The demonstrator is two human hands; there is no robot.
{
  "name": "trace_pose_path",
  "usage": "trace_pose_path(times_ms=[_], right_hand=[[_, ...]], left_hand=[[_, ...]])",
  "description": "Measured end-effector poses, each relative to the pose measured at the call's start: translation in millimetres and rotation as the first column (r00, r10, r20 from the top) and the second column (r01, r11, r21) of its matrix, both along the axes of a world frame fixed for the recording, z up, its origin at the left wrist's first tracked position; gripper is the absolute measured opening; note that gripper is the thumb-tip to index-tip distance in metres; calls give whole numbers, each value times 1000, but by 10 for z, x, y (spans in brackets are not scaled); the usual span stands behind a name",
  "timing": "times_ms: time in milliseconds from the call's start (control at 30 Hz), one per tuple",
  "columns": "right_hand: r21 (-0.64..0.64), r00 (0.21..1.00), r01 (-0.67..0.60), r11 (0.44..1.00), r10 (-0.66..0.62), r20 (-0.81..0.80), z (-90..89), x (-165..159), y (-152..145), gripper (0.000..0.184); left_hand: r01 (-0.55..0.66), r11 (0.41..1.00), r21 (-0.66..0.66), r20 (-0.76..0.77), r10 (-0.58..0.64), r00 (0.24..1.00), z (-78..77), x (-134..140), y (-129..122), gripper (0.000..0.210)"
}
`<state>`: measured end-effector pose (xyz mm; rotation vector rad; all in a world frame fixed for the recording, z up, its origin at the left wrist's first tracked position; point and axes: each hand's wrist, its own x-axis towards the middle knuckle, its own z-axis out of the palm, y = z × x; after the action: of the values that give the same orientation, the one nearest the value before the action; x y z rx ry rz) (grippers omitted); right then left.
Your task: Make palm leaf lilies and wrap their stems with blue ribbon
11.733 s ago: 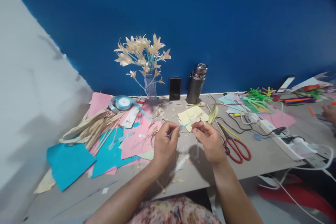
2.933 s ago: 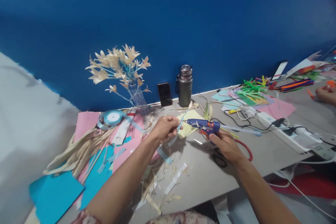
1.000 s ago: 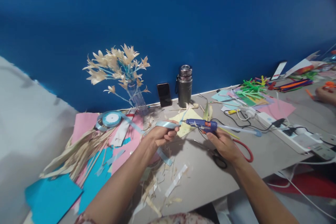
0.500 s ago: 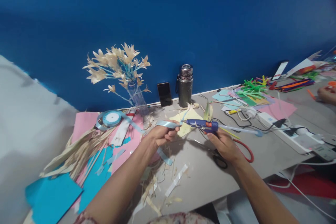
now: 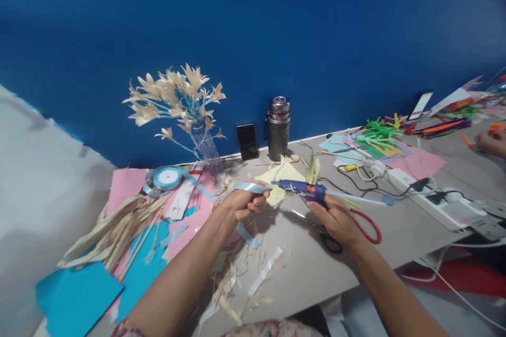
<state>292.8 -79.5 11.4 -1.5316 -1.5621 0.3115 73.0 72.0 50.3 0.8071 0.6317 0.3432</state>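
Note:
My left hand [image 5: 245,203] pinches a light blue ribbon [image 5: 250,187], whose strip loops over the fingers. A thin stem wrapped in blue rises from the fingertips toward a small pale tip. In my right hand [image 5: 336,217] is a blue glue gun [image 5: 298,188], its nozzle touching or very close to the ribbon at my left fingertips. A clear glue stick [image 5: 356,198] sticks out of its rear. Under my right hand lie scissors [image 5: 330,242], partly covered. The ribbon roll [image 5: 166,178] rests on pink paper at the left, a strip trailing from it.
Pale flowers stand in a clear vase [image 5: 207,150] by the wall, near a phone [image 5: 247,142] and a steel flask [image 5: 279,129]. Dried husks [image 5: 114,226] lie left. A power strip [image 5: 429,202] with cables is right. Another person's hand [image 5: 492,142] shows at far right.
The glue gun has shifted slightly left, bringing its nozzle nearer the ribbon, and its rear has tipped a little lower. My left hand holds almost still.

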Motion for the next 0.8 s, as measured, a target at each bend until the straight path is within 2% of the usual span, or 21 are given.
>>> trace_pose_path(times_ms=[167, 267, 367, 467, 567, 633, 667, 733, 800], right_hand=[[-9, 992, 86, 996, -85, 95, 5, 45, 9, 29], [-56, 968, 24, 998, -9, 249, -17, 71, 35, 23], [-171, 890, 7, 985, 72, 451, -86, 80, 74, 20], [-295, 849, 15, 955, 144, 509, -129, 87, 81, 22], [-290, 919, -89, 953, 190, 344, -24, 51, 54, 36], [-225, 986, -125, 966, 146, 81, 126, -36, 46, 34], [-201, 990, -122, 972, 105, -92, 207, -100, 53, 30], [-125, 900, -134, 983, 68, -432, 346, -255, 93, 28], [-56, 761, -146, 988, 76, -644, 422, -414, 158, 29]], left_hand=[[-7, 999, 35, -7, 7, 1000, 32, -49, -7, 15], [-17, 997, 79, 9, 16, 1000, 90, -92, -42, 17], [-23, 987, 159, 13, 21, 1000, 181, -129, -132, 19], [-76, 961, 265, -16, 83, 996, 279, -156, -266, 19], [-108, 942, 317, -47, 129, 991, 343, -162, -399, 25], [-99, 943, 317, -48, 120, 992, 357, -153, -473, 29], [-89, 945, 314, -45, 108, 993, 358, -145, -504, 30], [-64, 948, 311, -37, 79, 996, 351, -129, -558, 33], [-48, 949, 313, -35, 62, 997, 338, -118, -600, 33]])
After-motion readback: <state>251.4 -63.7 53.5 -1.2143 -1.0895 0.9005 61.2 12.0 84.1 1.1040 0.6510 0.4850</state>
